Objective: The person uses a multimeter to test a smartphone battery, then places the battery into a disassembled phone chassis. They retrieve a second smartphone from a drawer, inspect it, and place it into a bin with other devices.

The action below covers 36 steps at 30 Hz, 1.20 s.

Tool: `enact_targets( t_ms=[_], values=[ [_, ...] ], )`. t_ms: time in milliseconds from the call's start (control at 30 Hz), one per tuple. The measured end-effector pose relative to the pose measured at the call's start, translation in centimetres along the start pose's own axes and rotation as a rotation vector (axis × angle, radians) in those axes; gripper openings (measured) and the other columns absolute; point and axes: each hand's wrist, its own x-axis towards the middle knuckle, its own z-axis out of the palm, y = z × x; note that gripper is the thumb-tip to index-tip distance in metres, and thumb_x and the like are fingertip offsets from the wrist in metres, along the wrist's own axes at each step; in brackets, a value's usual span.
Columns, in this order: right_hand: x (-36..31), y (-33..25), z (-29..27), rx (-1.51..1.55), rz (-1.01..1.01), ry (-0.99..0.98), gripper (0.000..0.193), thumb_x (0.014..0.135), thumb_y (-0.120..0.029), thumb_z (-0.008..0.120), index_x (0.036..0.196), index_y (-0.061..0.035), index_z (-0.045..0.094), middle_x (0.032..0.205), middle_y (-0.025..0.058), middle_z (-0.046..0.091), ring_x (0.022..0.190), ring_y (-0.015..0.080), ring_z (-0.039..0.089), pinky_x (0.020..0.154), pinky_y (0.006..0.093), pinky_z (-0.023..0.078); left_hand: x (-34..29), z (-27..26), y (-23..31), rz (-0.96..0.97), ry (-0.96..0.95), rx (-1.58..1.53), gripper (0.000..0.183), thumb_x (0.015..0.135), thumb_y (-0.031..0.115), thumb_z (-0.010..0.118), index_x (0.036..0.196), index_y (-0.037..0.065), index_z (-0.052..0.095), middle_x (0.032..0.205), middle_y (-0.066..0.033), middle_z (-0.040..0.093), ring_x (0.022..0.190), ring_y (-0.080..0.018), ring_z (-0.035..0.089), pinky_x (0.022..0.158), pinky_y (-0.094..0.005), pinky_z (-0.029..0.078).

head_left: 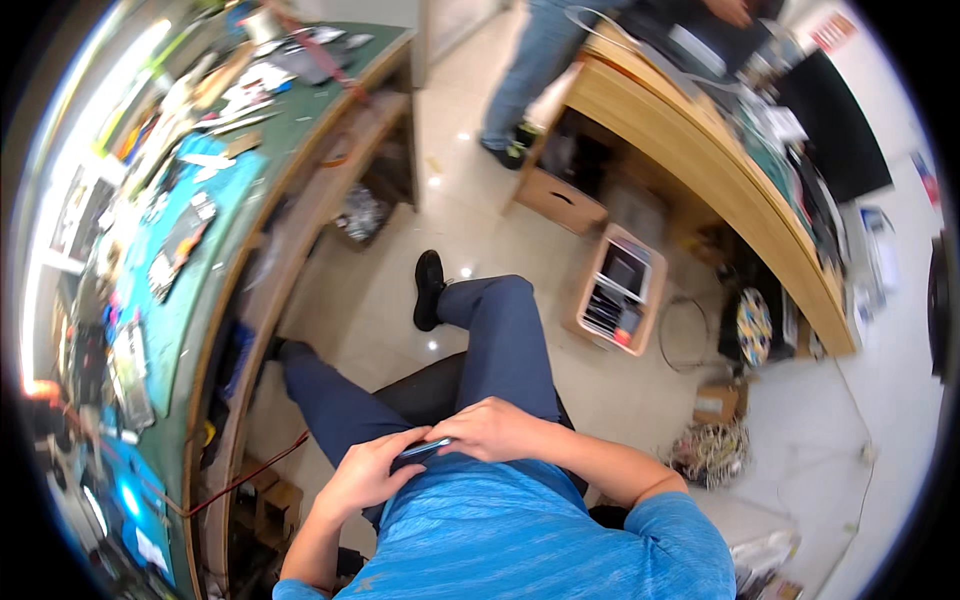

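Observation:
Just above my lap, a slim dark smartphone (420, 453) with a shiny bluish edge is tilted, seen nearly edge-on. My left hand (366, 472) is closed around its left end, thumb along the upper side. At the other end my right hand (492, 430) grips it, the fingers curled and partly hidden. Both hands almost meet over the phone, in front of my blue shirt. What its screen shows is not visible.
Along the left runs a cluttered green-topped workbench (325, 75) with tools, parts and a blue mat (185, 310). A wooden desk (690, 140) stands at right; beneath it is a box of devices (652, 290). Another person's leg (530, 75) is beyond. A red cable (245, 478) hangs left.

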Motion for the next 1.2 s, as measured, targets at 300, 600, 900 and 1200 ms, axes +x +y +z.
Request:
enact_targets(
  t_ms=[300,600,900,1200],
  values=[
    [-12.4,1.8,-3.1,0.232,0.225,0.462,0.027,0.085,-0.009,0.071,0.112,-0.0063,0.069,0.096,0.0106,0.073,0.080,0.0292,0.070,0.070,0.0368,0.056,7.5,8.7,4.3,-0.043,-0.143,0.081,0.034,0.083,-0.001,0.070,0.116,0.004,0.068,0.094,-0.0182,0.072,0.081,-0.0304,0.072,0.072,-0.0353,0.055],
    [-18.8,4.1,-3.0,0.169,0.246,0.736,0.025,0.085,-0.008,0.071,0.110,-0.0062,0.071,0.105,0.0104,0.073,0.088,0.0282,0.072,0.073,0.0352,0.058,14.7,12.8,5.6,0.095,-0.315,0.182,0.041,0.077,-0.005,0.067,0.117,0.005,0.069,0.111,-0.0153,0.071,0.100,-0.0325,0.069,0.086,-0.0380,0.056],
    [-22.5,6.2,-4.8,0.165,0.569,0.786,0.027,0.083,-0.016,0.075,0.109,-0.0084,0.072,0.102,0.0094,0.074,0.090,0.0268,0.072,0.077,0.0346,0.058,21.5,17.9,3.2,0.220,-0.457,-0.020,0.042,0.077,-0.005,0.066,0.118,0.002,0.068,0.117,-0.0137,0.070,0.110,-0.0332,0.066,0.098,-0.0405,0.053],
    [-24.2,10.4,-7.9,-0.046,0.775,0.834,0.035,0.084,-0.016,0.075,0.116,-0.0048,0.068,0.111,0.0147,0.071,0.099,0.0287,0.070,0.084,0.0335,0.058,28.7,22.6,3.1,0.472,-0.360,-0.063,0.043,0.070,-0.011,0.066,0.111,0.000,0.070,0.116,-0.0117,0.071,0.109,-0.0292,0.068,0.095,-0.0392,0.057]
  ],
)
